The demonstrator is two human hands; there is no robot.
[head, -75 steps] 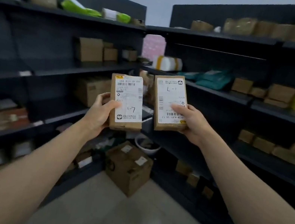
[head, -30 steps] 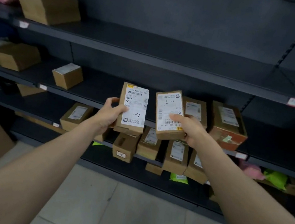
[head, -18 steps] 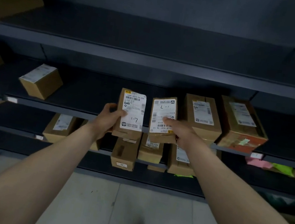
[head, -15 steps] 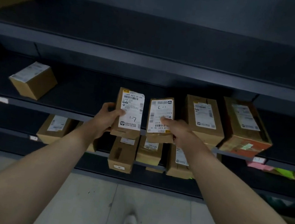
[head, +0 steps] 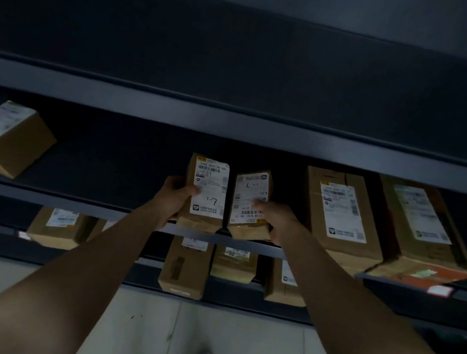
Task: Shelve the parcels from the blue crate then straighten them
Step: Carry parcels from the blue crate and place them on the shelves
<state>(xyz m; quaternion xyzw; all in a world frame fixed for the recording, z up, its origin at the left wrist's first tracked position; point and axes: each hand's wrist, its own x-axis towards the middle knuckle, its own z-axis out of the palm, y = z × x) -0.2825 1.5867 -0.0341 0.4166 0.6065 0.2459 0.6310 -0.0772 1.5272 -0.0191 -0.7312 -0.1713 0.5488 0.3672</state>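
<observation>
L hand point(head: 173, 199), R hand point(head: 278, 223): 2 parcels point(head: 210, 185).

I counted 2 held parcels point(head: 207, 194) | 3 middle-shelf parcels point(head: 341, 214) | at least 4 lower-shelf parcels point(head: 184, 271) | 2 hands: left hand point(head: 174, 197), right hand point(head: 276, 220)

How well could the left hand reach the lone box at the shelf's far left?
Probably not yet: the left hand grips the 1-7 parcel, so it is full. The shelf stretch toward the box looks bare, so the path itself seems free.
</observation>
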